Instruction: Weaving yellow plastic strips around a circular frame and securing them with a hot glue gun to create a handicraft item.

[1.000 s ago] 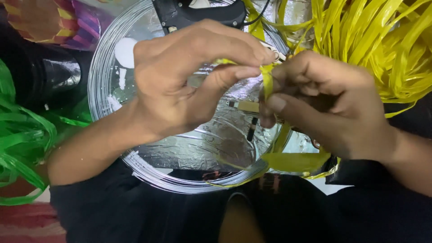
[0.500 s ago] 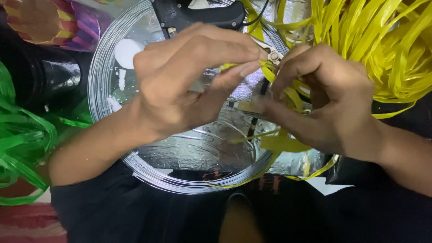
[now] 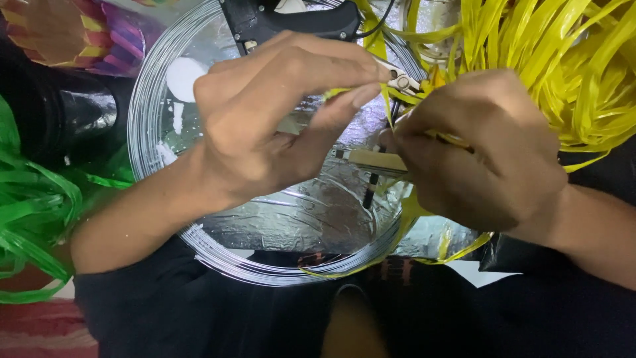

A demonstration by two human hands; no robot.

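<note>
Two hands are working above one coil of silver wire. One flat wooden stick is lying between them. Left hand is pinching a yellow strip between thumb and fingertips, closed on it. Right hand is curling shut around the stick's end and the strip. One yellow strip bundle is lying behind the right hand, one green bundle at the far left.

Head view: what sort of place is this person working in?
Probably a home craft corner. Both hands work a yellow plastic strip over a coil of silver wire, with bundles of yellow raffia and green raffia and a black glue gun nearby.
</note>
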